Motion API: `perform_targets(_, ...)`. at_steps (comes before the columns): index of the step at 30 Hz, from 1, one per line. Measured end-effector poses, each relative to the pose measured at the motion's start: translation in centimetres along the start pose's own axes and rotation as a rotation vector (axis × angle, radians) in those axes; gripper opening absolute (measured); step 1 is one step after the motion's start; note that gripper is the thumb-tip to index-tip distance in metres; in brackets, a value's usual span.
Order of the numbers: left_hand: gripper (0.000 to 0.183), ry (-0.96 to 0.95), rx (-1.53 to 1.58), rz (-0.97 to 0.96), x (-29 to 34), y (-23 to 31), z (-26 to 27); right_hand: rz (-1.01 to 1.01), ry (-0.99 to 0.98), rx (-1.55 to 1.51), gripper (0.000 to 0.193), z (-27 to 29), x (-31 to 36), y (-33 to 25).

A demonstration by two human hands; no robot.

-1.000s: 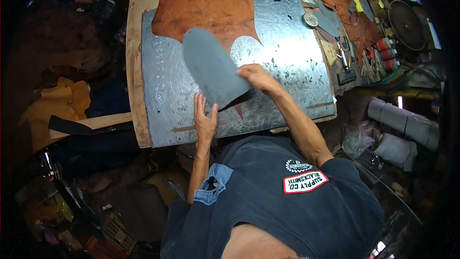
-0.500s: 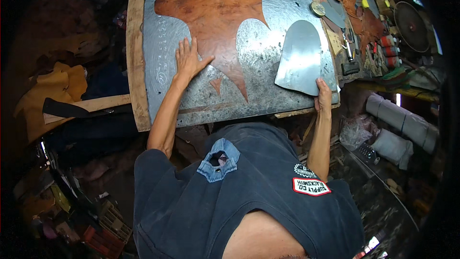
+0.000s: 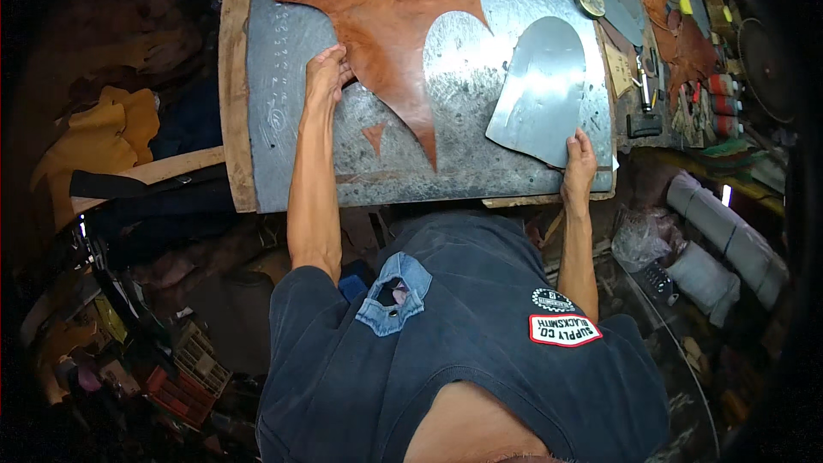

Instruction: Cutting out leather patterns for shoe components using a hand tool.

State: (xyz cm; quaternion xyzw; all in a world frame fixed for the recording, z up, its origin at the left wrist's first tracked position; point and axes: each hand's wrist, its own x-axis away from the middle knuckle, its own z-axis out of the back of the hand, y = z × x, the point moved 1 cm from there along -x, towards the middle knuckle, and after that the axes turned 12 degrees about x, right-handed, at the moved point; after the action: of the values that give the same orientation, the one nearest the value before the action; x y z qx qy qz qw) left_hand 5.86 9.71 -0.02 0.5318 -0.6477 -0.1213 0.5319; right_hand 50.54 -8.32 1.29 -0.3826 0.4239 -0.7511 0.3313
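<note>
while the right hand point(image 3: 579, 167) is closed on its near right corner, the grey plate point(image 3: 542, 90) sits over the right part of the scuffed metal tabletop point(image 3: 267, 159), long axis running away and slightly rightward, rounded end farthest (thin, smooth, sheeny sheet). the left hand point(image 3: 325, 75), fingers half curled, meets the edge of the mottled brown leather point(image 3: 390, 13), which tapers to a nearside point; whether it grips cannot be told.

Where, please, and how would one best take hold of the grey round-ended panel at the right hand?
I would take the grey panel by its near right corner, coming from the person's side, as the right hand does. It looks thin and flat, so a pinch across its faces should suit. Its rounded end points away, while the broad near edge faces the person.
</note>
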Motion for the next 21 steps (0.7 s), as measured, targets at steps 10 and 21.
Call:
perform_targets(10, 0.028, 0.106, -0.365, -0.055, 14.3, -7.0, -0.2, -0.079, -0.121, -0.084, 0.044, 0.5, 0.3, -1.0)
perform_targets(21, 0.031, 0.030, -1.115, -0.248, 16.7, -2.8, -1.8, -0.092, -0.084, -0.077, 0.043, 1.0, 0.4, -0.9)
